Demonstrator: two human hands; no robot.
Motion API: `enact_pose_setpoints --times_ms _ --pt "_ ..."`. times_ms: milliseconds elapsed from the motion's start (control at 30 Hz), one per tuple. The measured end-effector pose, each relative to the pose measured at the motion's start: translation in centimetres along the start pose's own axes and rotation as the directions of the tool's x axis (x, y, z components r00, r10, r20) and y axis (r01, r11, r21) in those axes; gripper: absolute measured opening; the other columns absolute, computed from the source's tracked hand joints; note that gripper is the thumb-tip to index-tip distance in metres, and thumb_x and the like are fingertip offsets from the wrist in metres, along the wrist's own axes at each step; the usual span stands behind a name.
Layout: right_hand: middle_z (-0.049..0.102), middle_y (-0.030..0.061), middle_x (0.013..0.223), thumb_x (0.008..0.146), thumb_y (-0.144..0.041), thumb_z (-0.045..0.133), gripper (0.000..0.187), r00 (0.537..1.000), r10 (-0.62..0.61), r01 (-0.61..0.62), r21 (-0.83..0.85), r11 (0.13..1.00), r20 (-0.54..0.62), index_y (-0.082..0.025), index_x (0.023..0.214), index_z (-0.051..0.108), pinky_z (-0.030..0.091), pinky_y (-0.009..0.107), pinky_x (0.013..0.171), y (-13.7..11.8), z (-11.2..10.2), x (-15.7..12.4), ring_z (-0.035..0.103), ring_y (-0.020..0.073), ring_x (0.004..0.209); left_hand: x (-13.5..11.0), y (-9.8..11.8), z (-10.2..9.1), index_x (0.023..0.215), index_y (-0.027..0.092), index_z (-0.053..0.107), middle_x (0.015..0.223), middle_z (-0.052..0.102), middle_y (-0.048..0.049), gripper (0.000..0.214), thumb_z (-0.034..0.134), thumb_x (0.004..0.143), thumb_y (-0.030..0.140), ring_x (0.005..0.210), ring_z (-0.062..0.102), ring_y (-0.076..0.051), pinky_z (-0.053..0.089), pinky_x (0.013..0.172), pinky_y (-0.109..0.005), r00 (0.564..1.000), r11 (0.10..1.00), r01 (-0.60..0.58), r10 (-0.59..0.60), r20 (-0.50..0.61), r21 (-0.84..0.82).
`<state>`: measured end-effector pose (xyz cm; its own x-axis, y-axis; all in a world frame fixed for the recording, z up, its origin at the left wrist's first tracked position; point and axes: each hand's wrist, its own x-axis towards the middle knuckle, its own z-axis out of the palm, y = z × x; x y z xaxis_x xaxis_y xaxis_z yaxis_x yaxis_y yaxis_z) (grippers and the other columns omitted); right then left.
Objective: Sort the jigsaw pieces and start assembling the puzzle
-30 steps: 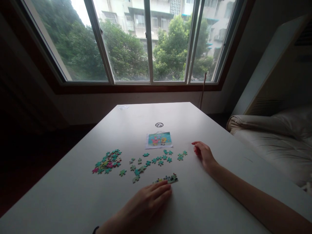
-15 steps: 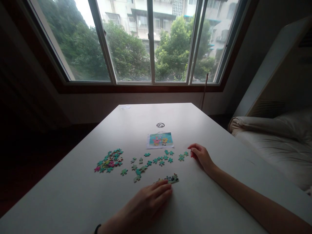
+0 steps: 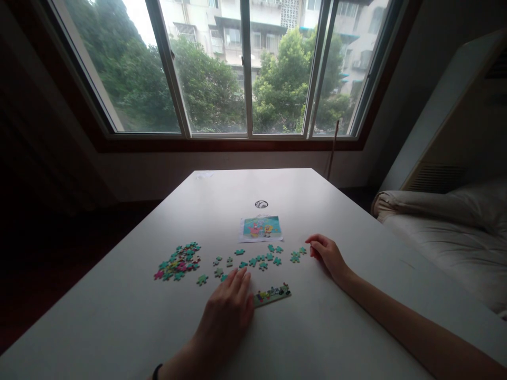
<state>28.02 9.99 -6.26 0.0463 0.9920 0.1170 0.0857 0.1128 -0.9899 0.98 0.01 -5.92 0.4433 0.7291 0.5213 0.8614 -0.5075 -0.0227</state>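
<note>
My left hand (image 3: 229,303) lies palm down with its fingers stretched out over some loose jigsaw pieces, hiding part of them. Beside its thumb side is a joined strip of jigsaw puzzle (image 3: 273,293), green with small figures; its left end is covered by the hand. My right hand (image 3: 327,254) rests on the table, fingers loosely bent and a little apart, with no piece visible in them. Just left of its fingertips lie a small green jigsaw piece (image 3: 302,250) and a clump of pieces (image 3: 295,257). More loose teal pieces (image 3: 261,258) are scattered between the hands.
On the white table (image 3: 348,327), a heap of mixed jigsaw pieces (image 3: 178,263) lies at the left. A cartoon picture sheet (image 3: 261,228) lies beyond the loose pieces, with a round mark (image 3: 261,204) farther back. A padded seat (image 3: 443,227) stands at the right.
My left hand has moved left and forward, off the puzzle strip and onto loose pieces, uncovering more of the strip. The right hand stays in place.
</note>
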Motion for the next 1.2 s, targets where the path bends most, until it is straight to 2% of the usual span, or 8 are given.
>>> enact_pose_setpoints --times_ms 167,333,467,600,700,767,1100,1200 --pt "0.051 -0.0040 0.045 0.067 -0.027 0.052 0.014 1.000 -0.015 0.015 0.007 1.000 0.003 -0.015 0.071 0.060 0.031 0.021 0.044 -0.1 0.0 0.0 0.043 0.0104 0.044 -0.2 0.1 0.1 0.104 0.010 0.057 0.109 0.063 -0.0147 0.030 0.042 0.079 0.016 0.098 0.061 -0.028 0.055 0.076 -0.040 1.000 0.998 -0.011 0.010 0.015 0.056" --pt "0.050 -0.0044 0.044 0.066 -0.027 0.053 0.014 1.000 -0.006 0.006 0.018 1.000 -0.005 -0.015 0.070 0.060 0.030 0.021 0.043 -0.1 0.2 -0.1 0.042 0.0101 0.043 -0.1 0.2 0.2 0.103 0.011 0.058 0.107 0.065 -0.0131 0.028 0.040 0.081 0.012 0.097 0.062 -0.024 0.054 0.079 -0.038 0.995 0.994 -0.102 0.102 -0.023 -0.027" --pt "0.050 -0.0040 0.045 0.066 -0.028 0.053 0.015 1.000 0.000 0.000 0.006 1.000 -0.001 -0.015 0.070 0.060 0.030 0.021 0.043 -0.2 0.2 -0.1 0.042 0.0102 0.043 0.2 0.1 -0.1 0.109 0.013 0.056 0.110 0.063 -0.0113 0.030 0.040 0.084 0.013 0.102 0.060 -0.024 0.053 0.082 -0.038 0.986 0.980 -0.165 0.166 0.003 -0.107" --pt "0.050 -0.0041 0.045 0.066 -0.028 0.053 0.015 1.000 0.004 -0.004 0.003 1.000 -0.003 -0.016 0.070 0.060 0.030 0.021 0.043 -0.3 0.2 -0.1 0.042 0.0105 0.044 0.3 0.5 -0.7 0.109 0.010 0.056 0.112 0.062 -0.0140 0.031 0.039 0.083 0.012 0.102 0.059 -0.026 0.053 0.081 -0.040 0.979 0.979 -0.200 0.197 -0.059 -0.033" --pt "0.050 -0.0040 0.045 0.065 -0.028 0.053 0.015 1.000 0.004 -0.004 -0.002 1.000 -0.001 -0.016 0.070 0.060 0.031 0.022 0.044 -0.2 0.2 -0.1 0.043 0.0109 0.044 0.1 1.1 -0.8 0.102 0.008 0.059 0.099 0.067 -0.0143 0.029 0.038 0.082 0.010 0.088 0.065 -0.025 0.056 0.072 -0.039 0.980 0.985 -0.170 0.170 -0.108 0.006" --pt "0.050 -0.0039 0.045 0.066 -0.029 0.053 0.016 1.000 0.002 -0.002 -0.003 1.000 -0.001 -0.016 0.070 0.061 0.031 0.022 0.044 -0.1 0.1 0.0 0.043 0.0111 0.044 -0.1 1.3 -0.8 0.100 0.008 0.060 0.095 0.068 -0.0145 0.028 0.040 0.081 0.014 0.083 0.066 -0.025 0.056 0.069 -0.038 0.987 0.991 -0.130 0.130 -0.091 0.010" --pt "0.050 -0.0041 0.045 0.066 -0.027 0.053 0.015 1.000 -0.003 0.003 0.002 1.000 0.001 -0.015 0.070 0.060 0.031 0.022 0.044 -0.1 0.1 0.0 0.043 0.0107 0.043 -0.2 0.7 0.2 0.108 0.006 0.055 0.110 0.062 -0.0189 0.033 0.045 0.083 0.025 0.100 0.060 -0.030 0.053 0.079 -0.043 0.994 0.994 -0.107 0.107 0.011 0.024" --pt "0.051 -0.0040 0.044 0.066 -0.027 0.053 0.014 1.000 -0.005 0.005 -0.001 1.000 -0.010 -0.016 0.069 0.060 0.031 0.022 0.043 -0.2 0.2 -0.1 0.042 0.0105 0.043 -0.2 0.8 -0.1 0.109 0.008 0.056 0.110 0.063 -0.0163 0.032 0.041 0.082 0.017 0.099 0.061 -0.028 0.053 0.080 -0.042 0.989 0.989 -0.146 0.146 0.002 -0.004"
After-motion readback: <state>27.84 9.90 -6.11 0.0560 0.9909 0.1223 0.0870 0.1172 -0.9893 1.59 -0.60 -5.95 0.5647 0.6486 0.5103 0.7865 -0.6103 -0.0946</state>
